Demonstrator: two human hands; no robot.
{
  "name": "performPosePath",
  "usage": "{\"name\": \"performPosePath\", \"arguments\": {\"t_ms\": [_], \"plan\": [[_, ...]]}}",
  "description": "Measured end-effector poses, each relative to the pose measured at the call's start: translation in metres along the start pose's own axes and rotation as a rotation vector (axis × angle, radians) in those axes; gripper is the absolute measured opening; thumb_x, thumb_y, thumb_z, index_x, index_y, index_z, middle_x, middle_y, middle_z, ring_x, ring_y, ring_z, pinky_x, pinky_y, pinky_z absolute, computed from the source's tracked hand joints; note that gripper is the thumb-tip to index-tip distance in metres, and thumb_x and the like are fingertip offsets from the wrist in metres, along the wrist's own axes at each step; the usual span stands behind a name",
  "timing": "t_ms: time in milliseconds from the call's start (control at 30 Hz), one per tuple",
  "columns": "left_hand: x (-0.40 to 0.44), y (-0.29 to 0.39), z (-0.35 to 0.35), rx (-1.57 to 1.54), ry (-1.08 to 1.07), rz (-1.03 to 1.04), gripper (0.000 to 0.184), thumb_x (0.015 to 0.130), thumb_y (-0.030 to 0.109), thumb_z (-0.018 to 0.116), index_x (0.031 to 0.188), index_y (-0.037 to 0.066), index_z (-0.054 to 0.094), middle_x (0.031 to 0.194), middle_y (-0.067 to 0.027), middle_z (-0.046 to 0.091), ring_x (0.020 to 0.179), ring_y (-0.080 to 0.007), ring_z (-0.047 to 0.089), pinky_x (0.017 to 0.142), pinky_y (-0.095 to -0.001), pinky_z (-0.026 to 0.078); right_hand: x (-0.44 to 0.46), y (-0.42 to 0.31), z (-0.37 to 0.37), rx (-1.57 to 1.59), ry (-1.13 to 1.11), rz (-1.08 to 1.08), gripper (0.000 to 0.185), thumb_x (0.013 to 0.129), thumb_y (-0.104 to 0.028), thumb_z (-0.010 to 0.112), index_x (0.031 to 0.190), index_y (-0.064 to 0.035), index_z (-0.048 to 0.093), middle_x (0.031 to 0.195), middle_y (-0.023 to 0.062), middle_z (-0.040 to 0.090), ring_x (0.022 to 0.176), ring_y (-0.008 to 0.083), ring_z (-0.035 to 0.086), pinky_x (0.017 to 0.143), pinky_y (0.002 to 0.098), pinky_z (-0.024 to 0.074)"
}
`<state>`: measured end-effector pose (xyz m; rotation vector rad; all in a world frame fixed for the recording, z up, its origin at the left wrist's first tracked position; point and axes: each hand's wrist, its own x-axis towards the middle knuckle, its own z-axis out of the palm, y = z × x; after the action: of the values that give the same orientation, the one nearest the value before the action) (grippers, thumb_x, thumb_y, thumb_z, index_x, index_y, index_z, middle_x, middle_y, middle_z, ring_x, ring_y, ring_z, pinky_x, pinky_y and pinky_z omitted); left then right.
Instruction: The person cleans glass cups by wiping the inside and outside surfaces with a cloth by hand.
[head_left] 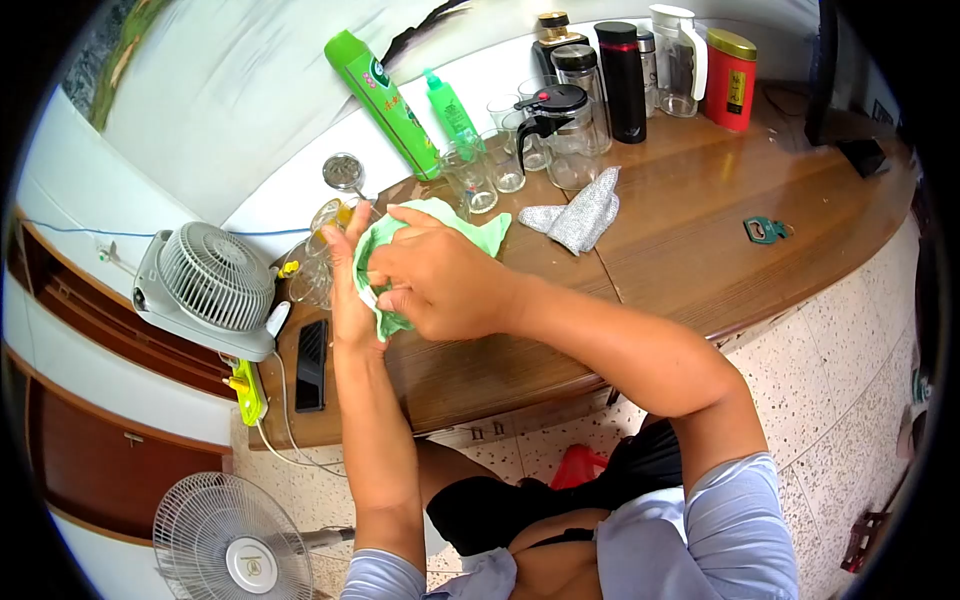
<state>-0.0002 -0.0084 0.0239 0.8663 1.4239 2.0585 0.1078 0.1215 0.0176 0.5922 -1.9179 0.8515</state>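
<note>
A light green cloth is bunched between my two hands above the left part of the desk. My right hand is closed on it, with curled fingers pressing it toward the other palm. My left hand is upright against the cloth's left side, supporting it, its fingers partly hidden. Whether something is wrapped inside the cloth cannot be seen. Just beyond the left fingertips is a round metal strainer; its thin handle runs down toward the hand, and I cannot tell whether the hand holds it. Glass cups stand beside my left hand.
Drinking glasses, a glass teapot, a green spray can, a green bottle, a black tumbler and a red tin line the back. A silver cloth, phone, and small fan are nearby.
</note>
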Motion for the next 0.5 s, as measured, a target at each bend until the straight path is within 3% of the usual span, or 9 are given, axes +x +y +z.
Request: {"name": "performPosePath", "arguments": {"t_ms": [133, 233, 267, 367, 400, 500], "plan": [[-0.002, -0.005, -0.009, -0.200, -0.085, -0.124, 0.078, 0.105, 0.075, 0.042, 0.139, 0.008, 0.061, 0.121, -0.0082, 0.072, 0.103, -0.0179, 0.073, 0.077, -0.0330, 0.064, 0.005, 0.005, 0.002, 0.018, 0.117, 0.013, 0.014, 0.085, -0.007, 0.075, 0.094, -0.0074, 0.066, 0.072, 0.0059, 0.063, 0.075, 0.0296, 0.067, 0.122, 0.0587, 0.0382], [-0.001, -0.011, -0.007, -0.119, -0.065, -0.109, 0.077, 0.103, 0.076, 0.043, 0.136, 0.009, 0.062, 0.125, -0.0102, 0.071, 0.110, -0.0196, 0.073, 0.084, -0.0350, 0.064, 0.007, 0.010, -0.002, 0.004, 0.138, 0.033, 0.013, 0.086, -0.007, 0.074, 0.096, -0.0066, 0.066, 0.075, 0.0055, 0.064, 0.074, 0.0281, 0.067, 0.122, 0.0597, 0.0380], [-0.001, -0.011, -0.005, -0.080, -0.103, -0.094, 0.072, 0.107, 0.071, 0.042, 0.140, 0.009, 0.058, 0.131, -0.0113, 0.069, 0.118, -0.0208, 0.070, 0.094, -0.0369, 0.062, 0.008, 0.009, -0.005, 0.059, 0.116, 0.121, 0.011, 0.089, -0.009, 0.074, 0.096, -0.0059, 0.066, 0.076, 0.0050, 0.064, 0.074, 0.0262, 0.067, 0.123, 0.0618, 0.0351], [-0.004, -0.004, 0.018, -0.066, -0.095, -0.077, 0.066, 0.111, 0.064, 0.039, 0.144, 0.008, 0.055, 0.137, -0.0123, 0.066, 0.124, -0.0228, 0.067, 0.102, -0.0396, 0.059, 0.008, 0.013, -0.011, 0.011, 0.141, 0.181, 0.013, 0.091, -0.011, 0.075, 0.099, -0.0045, 0.067, 0.077, 0.0057, 0.065, 0.072, 0.0232, 0.066, 0.110, 0.0516, 0.0492], [-0.003, -0.005, 0.014, -0.113, -0.143, -0.117, 0.062, 0.114, 0.058, 0.037, 0.147, 0.007, 0.052, 0.141, -0.0129, 0.063, 0.128, -0.0245, 0.065, 0.106, -0.0415, 0.057, 0.009, 0.014, -0.012, 0.010, 0.173, 0.206, 0.014, 0.091, -0.012, 0.075, 0.100, -0.0040, 0.068, 0.077, 0.0057, 0.065, 0.071, 0.0214, 0.065, 0.103, 0.0467, 0.0513], [-0.003, -0.004, 0.015, -0.057, -0.185, -0.134, 0.073, 0.112, 0.061, 0.041, 0.154, 0.001, 0.044, 0.144, -0.0171, 0.061, 0.129, -0.0262, 0.065, 0.107, -0.0426, 0.057, 0.011, 0.014, -0.014, 0.048, 0.237, 0.284, 0.016, 0.092, -0.013, 0.075, 0.103, -0.0026, 0.069, 0.077, 0.0055, 0.066, 0.070, 0.0161, 0.062, 0.082, 0.0345, 0.0535]]}}
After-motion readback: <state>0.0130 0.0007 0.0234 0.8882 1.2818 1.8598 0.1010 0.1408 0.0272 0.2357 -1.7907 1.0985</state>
